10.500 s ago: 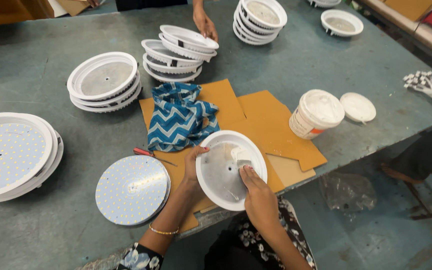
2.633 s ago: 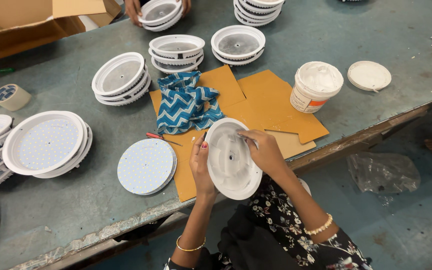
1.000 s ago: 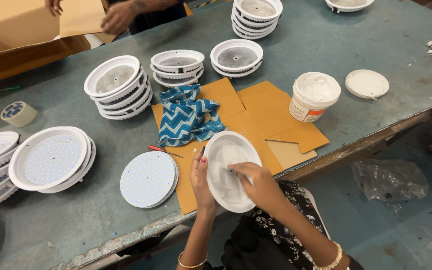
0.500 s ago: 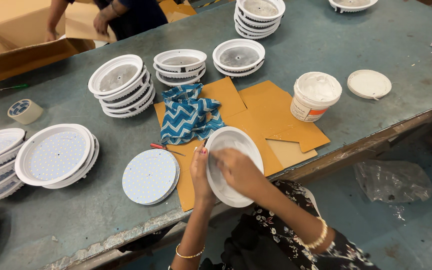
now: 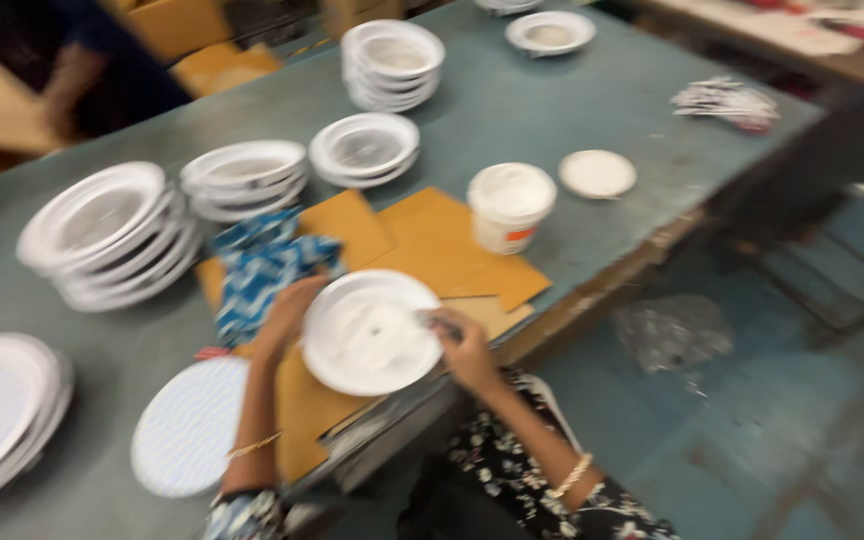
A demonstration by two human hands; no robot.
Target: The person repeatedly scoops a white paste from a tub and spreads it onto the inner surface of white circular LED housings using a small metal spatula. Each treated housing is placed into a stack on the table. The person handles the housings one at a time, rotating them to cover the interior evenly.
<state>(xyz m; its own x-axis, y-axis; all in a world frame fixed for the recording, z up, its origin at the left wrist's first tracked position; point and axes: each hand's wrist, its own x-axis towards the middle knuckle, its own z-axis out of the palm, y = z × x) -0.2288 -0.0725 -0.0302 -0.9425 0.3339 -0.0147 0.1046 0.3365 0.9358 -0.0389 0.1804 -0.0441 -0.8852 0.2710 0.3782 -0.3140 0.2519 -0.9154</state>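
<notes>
The picture is blurred by motion. My left hand (image 5: pixel 287 315) grips the left rim of a round white dish-shaped lamp housing (image 5: pixel 367 335) held over the table's near edge. My right hand (image 5: pixel 462 340) is at its right rim, fingers bent on something small that I cannot make out. Under the housing lie orange cardboard sheets (image 5: pixel 422 240). A blue and white zigzag cloth (image 5: pixel 262 270) lies just beyond my left hand. A flat round white LED plate (image 5: pixel 187 425) rests on the table to the left of my left forearm.
Stacks of white housings stand at the left (image 5: pixel 102 235), centre (image 5: pixel 247 180), (image 5: pixel 362 150) and far back (image 5: pixel 392 60). A white tub (image 5: pixel 510 205) and its lid (image 5: pixel 597 173) sit to the right. Another person's arm (image 5: pixel 62 85) is at the far left. The table edge drops to a blue floor.
The view has swung to the left and blurred. My right hand has slid from the middle of the housing to its right rim. My left hand keeps its hold.
</notes>
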